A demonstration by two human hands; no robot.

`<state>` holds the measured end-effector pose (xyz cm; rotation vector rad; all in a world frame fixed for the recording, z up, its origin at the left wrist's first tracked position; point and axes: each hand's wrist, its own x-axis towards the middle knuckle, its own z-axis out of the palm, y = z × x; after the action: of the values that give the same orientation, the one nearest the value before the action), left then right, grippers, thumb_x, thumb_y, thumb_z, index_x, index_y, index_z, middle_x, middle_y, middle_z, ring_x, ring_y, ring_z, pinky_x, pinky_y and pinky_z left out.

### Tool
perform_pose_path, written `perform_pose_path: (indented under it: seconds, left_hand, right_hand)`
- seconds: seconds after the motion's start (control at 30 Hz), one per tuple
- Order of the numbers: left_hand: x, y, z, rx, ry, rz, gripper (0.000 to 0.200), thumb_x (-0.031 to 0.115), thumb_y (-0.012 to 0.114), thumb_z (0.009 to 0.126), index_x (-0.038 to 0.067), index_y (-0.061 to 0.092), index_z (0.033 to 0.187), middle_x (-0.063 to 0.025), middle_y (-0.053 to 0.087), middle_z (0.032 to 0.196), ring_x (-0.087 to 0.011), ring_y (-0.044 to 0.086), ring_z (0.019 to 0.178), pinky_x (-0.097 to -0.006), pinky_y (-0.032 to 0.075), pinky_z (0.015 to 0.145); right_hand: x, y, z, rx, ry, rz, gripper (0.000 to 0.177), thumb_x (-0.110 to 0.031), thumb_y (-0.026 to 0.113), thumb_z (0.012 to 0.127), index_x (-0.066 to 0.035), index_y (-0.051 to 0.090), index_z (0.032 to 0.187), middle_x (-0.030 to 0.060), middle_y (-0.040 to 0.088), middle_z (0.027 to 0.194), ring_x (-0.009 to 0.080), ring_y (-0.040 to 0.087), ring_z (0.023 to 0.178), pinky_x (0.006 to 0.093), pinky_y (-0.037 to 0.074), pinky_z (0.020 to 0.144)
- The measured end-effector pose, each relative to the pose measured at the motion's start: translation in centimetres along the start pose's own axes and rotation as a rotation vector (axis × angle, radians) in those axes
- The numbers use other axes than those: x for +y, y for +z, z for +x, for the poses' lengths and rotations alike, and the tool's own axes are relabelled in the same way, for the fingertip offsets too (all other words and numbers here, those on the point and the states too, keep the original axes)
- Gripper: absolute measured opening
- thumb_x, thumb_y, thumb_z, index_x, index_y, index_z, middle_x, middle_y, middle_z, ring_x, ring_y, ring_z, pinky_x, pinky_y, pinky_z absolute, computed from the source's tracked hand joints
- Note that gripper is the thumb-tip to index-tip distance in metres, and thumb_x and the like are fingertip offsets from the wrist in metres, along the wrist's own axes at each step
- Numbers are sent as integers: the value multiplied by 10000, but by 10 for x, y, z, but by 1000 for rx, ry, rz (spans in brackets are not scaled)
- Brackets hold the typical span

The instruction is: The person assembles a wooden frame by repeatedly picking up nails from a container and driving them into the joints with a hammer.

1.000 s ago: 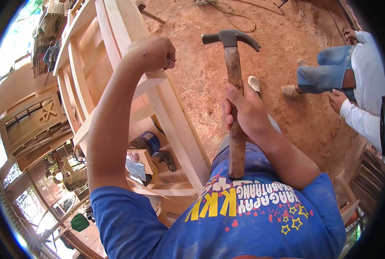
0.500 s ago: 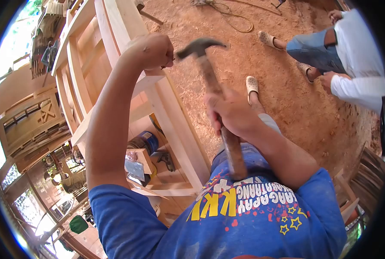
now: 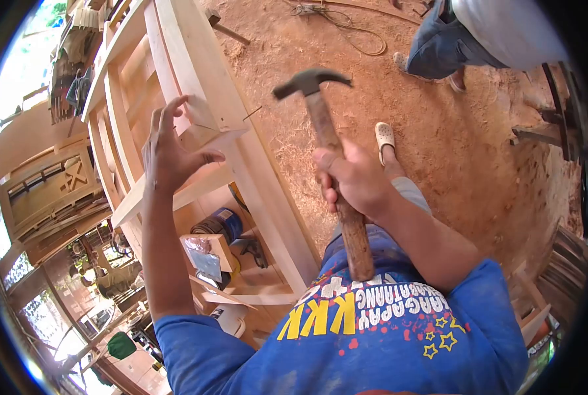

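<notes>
My right hand grips the wooden handle of a claw hammer, its head raised over the dirt floor just right of the wooden frame. Fingers spread and curved, my left hand holds nothing and hovers over the frame's corner joint. From the frame's outer side a thin nail sticks out between the left hand and the hammer head. Inside the frame are a blue-labelled can, a small wooden box with a plastic packet, and a dark tool.
A person in blue shorts stands at upper right. Another hammer-like tool lies near the frame's far end, and a coiled cord is on the dirt floor. Stacked wood and carved panels fill the left side.
My left hand has come off the nail, moved left and spread its fingers, leaving the nail standing in the wood. The hammer stays raised in my right hand. The other person has moved farther up.
</notes>
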<state>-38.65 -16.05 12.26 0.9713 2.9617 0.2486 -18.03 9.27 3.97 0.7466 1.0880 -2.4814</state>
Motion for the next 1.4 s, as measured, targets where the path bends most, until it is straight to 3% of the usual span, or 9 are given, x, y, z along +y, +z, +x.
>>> perform_pose_path:
  seconds: [0.2, 0.33, 0.63, 0.7, 0.8, 1.03, 1.1, 1.33, 1.4]
  left_hand:
    - [-18, 30, -5, 109, 63, 37, 712, 397, 1044, 564, 84, 682, 1091, -72, 643, 1157, -298, 729, 935, -460, 607, 762]
    - [-18, 29, -5, 135, 107, -28, 620, 370, 1041, 582, 51, 667, 960, -58, 655, 1068, -281, 729, 852, -444, 602, 700]
    - [-19, 30, -5, 122, 72, -124, 586, 281, 1044, 601, -14, 656, 926, -89, 643, 1022, -249, 681, 887, -381, 595, 741]
    - [-15, 29, -6, 97, 35, -122, 583, 266, 1045, 597, -17, 657, 927, -90, 646, 1027, -250, 685, 888, -381, 600, 743]
    - [-13, 28, -8, 87, 1, -162, 583, 265, 1043, 599, -21, 660, 932, -92, 648, 1029, -250, 688, 893, -390, 610, 756]
    - [-18, 29, -6, 134, 58, -128, 583, 282, 1042, 596, -5, 668, 940, -76, 657, 1036, -254, 710, 884, -393, 612, 750]
    - [-20, 30, -9, 128, 60, -122, 597, 323, 1041, 578, 28, 665, 935, -61, 670, 1038, -279, 731, 849, -421, 601, 732]
    - [-25, 32, -12, 134, 52, -108, 592, 323, 1038, 577, 26, 676, 940, -55, 676, 1028, -288, 734, 877, -429, 604, 753]
    - [-20, 30, -10, 138, 35, -119, 599, 336, 1036, 578, 24, 679, 944, -54, 677, 1025, -289, 735, 889, -434, 604, 760]
  right_hand:
    - [-3, -19, 5, 341, -335, 272, 304, -355, 515, 1137, -65, 492, 1052, 27, 557, 695, 119, 572, 529, 317, 545, 495]
    - [10, 24, 1, -33, 118, -34, 261, -313, 529, 1125, -65, 491, 1051, 23, 551, 689, 121, 578, 532, 315, 535, 486]
    - [18, -13, 13, 415, -455, 136, 304, -301, 585, 1103, -73, 549, 905, 7, 558, 687, 111, 546, 504, 310, 527, 465]
    - [20, 25, -1, 82, 64, -203, 306, -310, 619, 1091, -69, 560, 912, -1, 551, 666, 119, 571, 510, 311, 530, 468]
    - [22, 26, 3, 131, 50, -6, 314, -311, 640, 1080, -62, 570, 902, -6, 540, 634, 128, 590, 513, 306, 528, 470]
    - [33, 0, 9, 395, -429, 83, 254, -288, 530, 1121, -37, 499, 1093, 25, 566, 672, 104, 549, 508, 287, 519, 484]
    - [26, 34, 0, -25, 111, -79, 217, -236, 554, 1096, -27, 495, 1088, 28, 572, 703, 106, 566, 520, 289, 516, 469]
    - [-8, -4, -1, 453, -380, 254, 277, -270, 536, 1099, -90, 516, 889, 15, 540, 652, 127, 570, 515, 316, 519, 496]
    - [24, 10, 5, 387, -426, -17, 274, -249, 495, 1112, -107, 505, 878, 16, 538, 643, 134, 571, 510, 321, 522, 498]
